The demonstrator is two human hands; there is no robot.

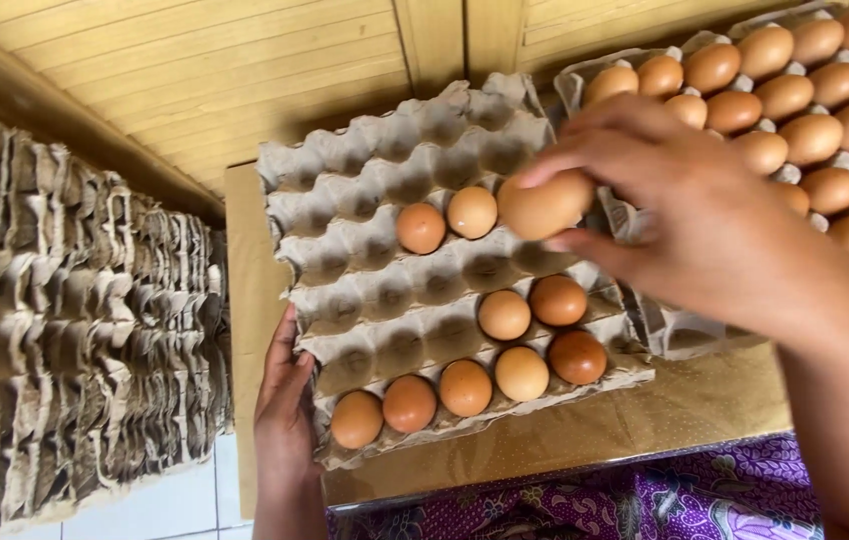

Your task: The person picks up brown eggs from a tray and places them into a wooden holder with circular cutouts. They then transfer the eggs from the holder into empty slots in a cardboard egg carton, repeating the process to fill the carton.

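Observation:
A grey pulp egg tray (365, 180) lies in the middle on a brown cardboard surface (645, 410), partly filled with several brown eggs in its near rows. My right hand (695, 220) hovers over the tray's right side, fingers closed on one brown egg (545, 205). My left hand (285, 410) rests flat against the tray's near left edge, holding nothing else. A second tray (585, 80) at the upper right is packed full of brown eggs.
A tall stack of empty pulp trays (65, 300) fills the left side. Wooden plank wall (225, 70) runs behind. Purple patterned cloth (665, 500) shows at the bottom, and white floor tile (165, 505) at the lower left.

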